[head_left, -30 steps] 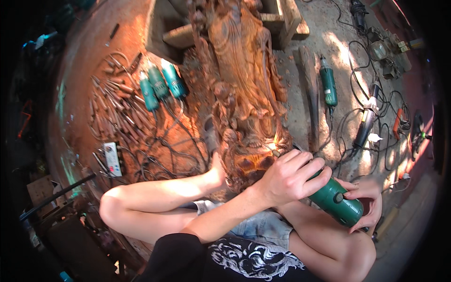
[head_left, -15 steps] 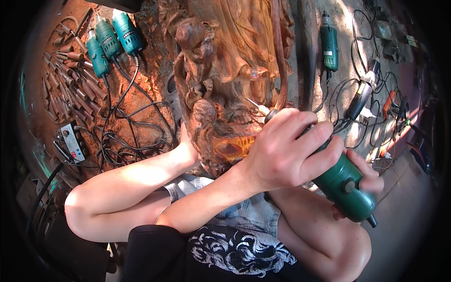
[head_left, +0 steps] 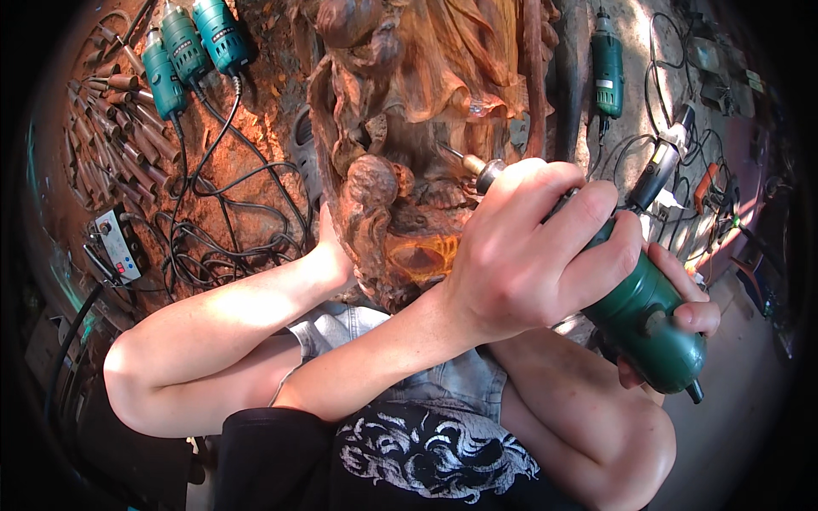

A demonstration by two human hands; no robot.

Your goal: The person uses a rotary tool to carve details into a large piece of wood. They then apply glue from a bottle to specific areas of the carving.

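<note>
A green rotary tool [head_left: 643,302] slants across the front right of the carving, its body low at the right. My left hand [head_left: 532,247] reaches over from the left and wraps round its front part. Behind the body, my right hand [head_left: 694,298] clasps the rear half, with only some fingers showing. From a brass-coloured collet [head_left: 475,163] a thin pointed bit sticks out toward the upper left. Its tip appears over the carved brown wood sculpture [head_left: 426,230]; whether it touches cannot be told. Small rounded figures and folded drapery shape the wood.
Three teal rotary tools [head_left: 183,43] lie at the far left by several wooden-handled chisels [head_left: 115,140]. Tangled black cords [head_left: 221,247] and a small control box [head_left: 119,247] are nearer. Another green rotary tool [head_left: 607,72], a black power tool [head_left: 660,166] and more cords lie right.
Both hands have shifted slightly right with the rotary tool still gripped. The whole view has moved a little, so the sculpture and the floor items sit higher.
</note>
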